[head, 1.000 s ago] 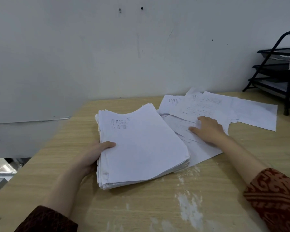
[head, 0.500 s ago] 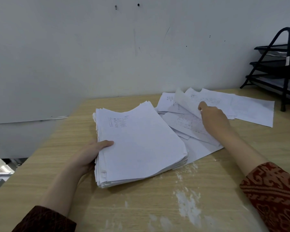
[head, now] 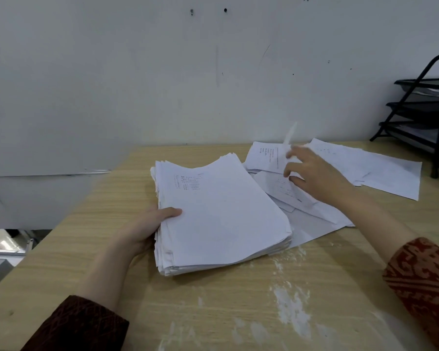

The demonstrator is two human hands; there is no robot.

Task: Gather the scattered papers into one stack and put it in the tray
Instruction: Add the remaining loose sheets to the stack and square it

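Stack: the gathered stack (head: 221,216) lies in the centre of the frame on the table (head: 91,249), its near and left edges ragged, sheets not yet squared. Judged about half gathered.
Left hand: the left hand (head: 147,229) grips the stack's left edge, thumb on the top sheet and fingers hidden beneath. Purpose, as judged: to pin the pile so it does not slide or fan out while the other hand works.
Loose papers: the loose papers (head: 380,171) are spread right of centre, overlapping one another, the nearest ones tucked partly under the stack's right edge.
Right hand: the right hand (head: 314,176) is over the loose papers, fingers curled at a blurred sheet (head: 289,138) that stands up from the pile. It appears to pinch that sheet; motion blur leaves the grip uncertain.
Tray: the tray (head: 421,107), a black three-tier rack, stands at the right edge of the frame, well apart from the stack. Some paper already lies in its tiers.
Table surface: white scuffed patches (head: 292,310) show in the lower centre, in front of the stack.
Risk, as judged: thin sheets may drag their neighbours along when lifted singly.
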